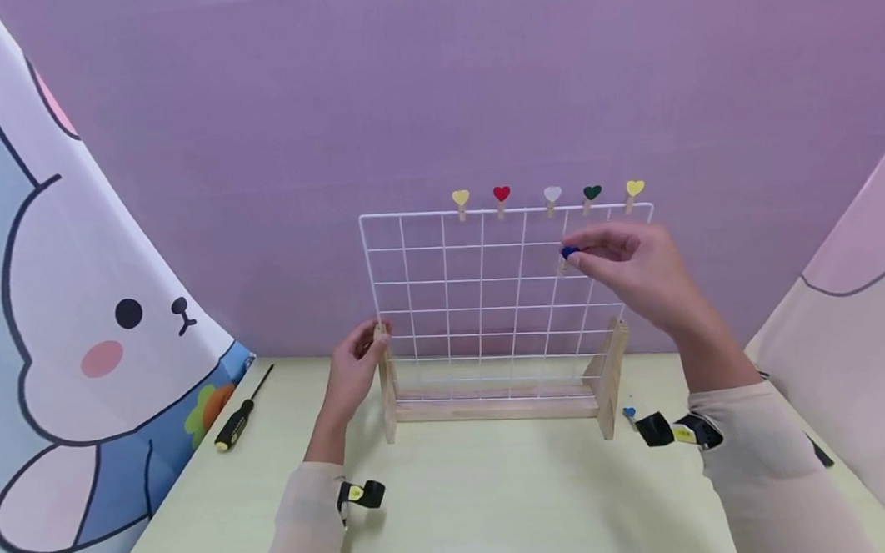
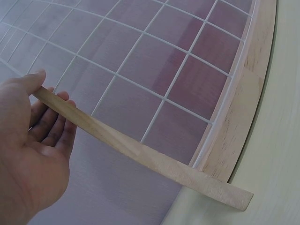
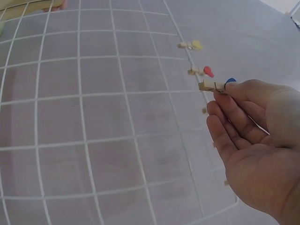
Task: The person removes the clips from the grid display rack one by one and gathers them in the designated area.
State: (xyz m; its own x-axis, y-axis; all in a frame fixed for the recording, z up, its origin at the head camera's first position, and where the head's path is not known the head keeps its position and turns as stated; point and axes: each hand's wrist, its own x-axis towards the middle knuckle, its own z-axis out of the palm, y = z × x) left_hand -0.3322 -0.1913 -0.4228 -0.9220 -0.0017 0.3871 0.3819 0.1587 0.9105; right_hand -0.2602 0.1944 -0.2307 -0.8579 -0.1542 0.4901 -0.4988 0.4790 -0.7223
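A white wire grid (image 1: 446, 280) stands upright in a wooden stand (image 1: 494, 409). My left hand (image 1: 353, 369) grips the top of the stand's left side post (image 2: 140, 152), thumb on one side and fingers on the other. In front of the grid's upper right part, my right hand (image 1: 630, 271) pinches a small wooden clothespin (image 3: 213, 86) by its blue heart (image 1: 570, 253) end. Heart clothespins sit along the top wire: pale yellow (image 1: 461, 198), red (image 1: 501, 193), white (image 1: 552, 194), dark green (image 1: 592, 193) and yellow (image 1: 636, 188).
Another blue heart clothespin (image 1: 630, 414) lies on the table right of the stand. On the left lies a black-and-yellow screwdriver (image 1: 236, 423). A black item (image 1: 821, 452) shows partly behind the right sleeve. Purple cloth (image 1: 254, 111) hangs behind the table (image 1: 462, 509).
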